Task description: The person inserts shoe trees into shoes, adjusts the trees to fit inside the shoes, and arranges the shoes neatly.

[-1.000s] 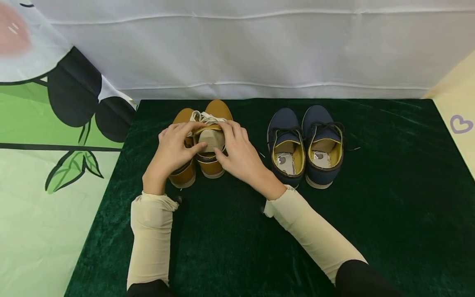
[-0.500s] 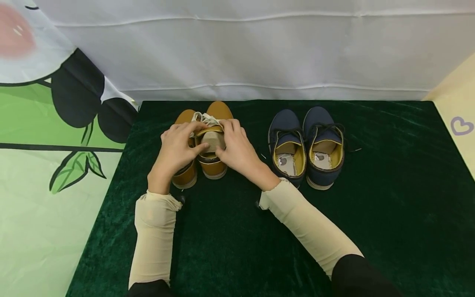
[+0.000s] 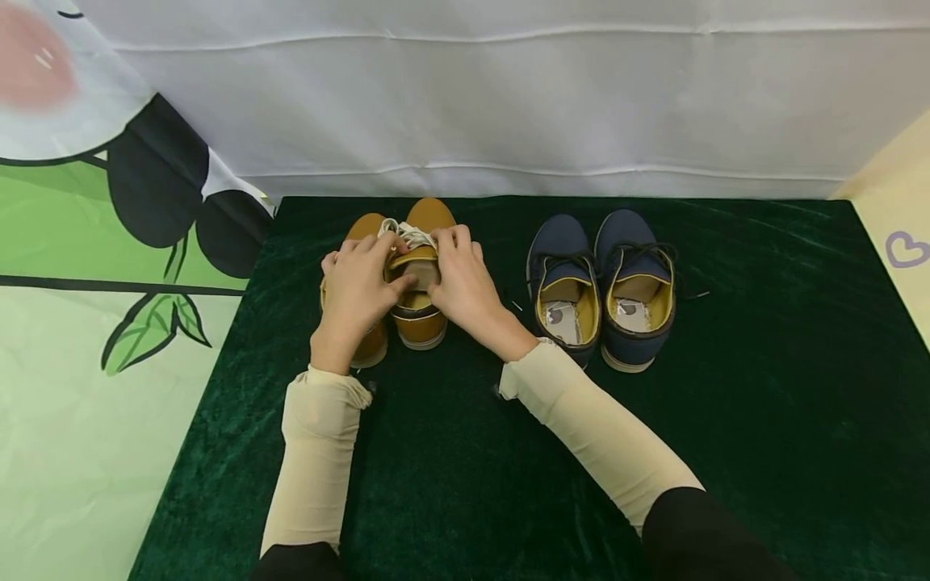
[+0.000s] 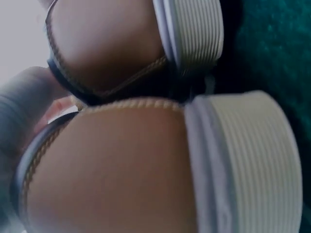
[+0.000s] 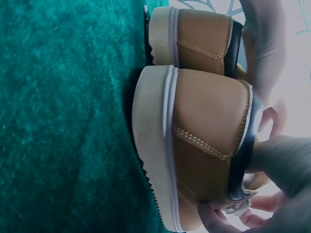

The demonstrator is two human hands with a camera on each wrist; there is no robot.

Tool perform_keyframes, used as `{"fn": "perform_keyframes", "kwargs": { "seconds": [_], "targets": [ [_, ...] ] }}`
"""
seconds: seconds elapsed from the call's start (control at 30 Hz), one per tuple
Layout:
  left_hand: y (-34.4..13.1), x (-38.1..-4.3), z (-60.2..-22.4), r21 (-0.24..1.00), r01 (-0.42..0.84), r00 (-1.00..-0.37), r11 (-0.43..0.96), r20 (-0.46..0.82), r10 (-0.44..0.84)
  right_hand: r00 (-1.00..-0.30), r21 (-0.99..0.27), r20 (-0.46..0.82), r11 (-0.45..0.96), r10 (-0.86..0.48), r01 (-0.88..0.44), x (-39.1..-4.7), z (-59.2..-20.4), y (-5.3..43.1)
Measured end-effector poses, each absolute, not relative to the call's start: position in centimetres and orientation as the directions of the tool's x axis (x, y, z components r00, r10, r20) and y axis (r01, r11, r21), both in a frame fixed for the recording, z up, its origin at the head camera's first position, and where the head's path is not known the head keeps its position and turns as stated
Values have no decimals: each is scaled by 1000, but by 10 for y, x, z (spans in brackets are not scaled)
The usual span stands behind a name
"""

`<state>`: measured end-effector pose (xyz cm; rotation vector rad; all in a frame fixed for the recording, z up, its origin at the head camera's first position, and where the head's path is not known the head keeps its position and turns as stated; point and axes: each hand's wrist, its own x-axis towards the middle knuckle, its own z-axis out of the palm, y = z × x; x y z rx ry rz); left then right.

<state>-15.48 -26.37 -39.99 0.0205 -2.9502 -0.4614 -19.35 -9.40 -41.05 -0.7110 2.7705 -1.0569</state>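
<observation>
Two tan lace-up shoes stand side by side at the left, heels toward me. Both hands work at the mouth of the right-hand tan shoe [image 3: 421,329]. My left hand [image 3: 356,282] reaches over the left-hand tan shoe [image 3: 372,349], its thumb inside the opening and its fingertips by the white laces [image 3: 416,236]. From the other side, my right hand [image 3: 468,282] grips the collar: in the right wrist view, its thumb [image 5: 272,158] goes into the opening while a finger lies on the outer side. Between the hands shows the shoe's yellow-edged tongue [image 3: 416,257].
A pair of navy lace-up shoes [image 3: 630,323] stands to the right, black laces tied and one lace end trailing on the cloth. Dark green velvet [image 3: 450,484] covers the table. A white sheet [image 3: 508,105] hangs behind, with a printed backdrop [image 3: 65,387] at the left.
My left hand has shifted rightward and covers more of the left-hand tan shoe. More of the dark opening shows around the tongue. The right hand keeps nearly the same place.
</observation>
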Motion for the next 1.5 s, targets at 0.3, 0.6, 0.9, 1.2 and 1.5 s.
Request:
{"fn": "perform_keyframes", "kwargs": {
  "seconds": [0.3,0.6,0.9,1.2,1.5],
  "targets": [
    [-253,-162,-405,249,10,-976,968,213,-44,-895,-643,101,658,-434,-391,-200,-415,-98],
    [-249,-164,-408,270,7,-963,963,262,-67,-902,-628,103,676,-419,-386,-205,-417,-104],
    [-243,-168,-410,302,-8,-945,953,310,-106,-919,-616,100,702,-380,-357,-209,-416,-109],
    [-242,-168,-411,296,-16,-938,955,326,-117,-922,-618,111,700,-372,-357,-209,-419,-109],
    [-242,-165,-407,279,-23,-951,960,291,-107,-909,-570,130,720,-396,-395,-202,-415,-102]
  ]
}}
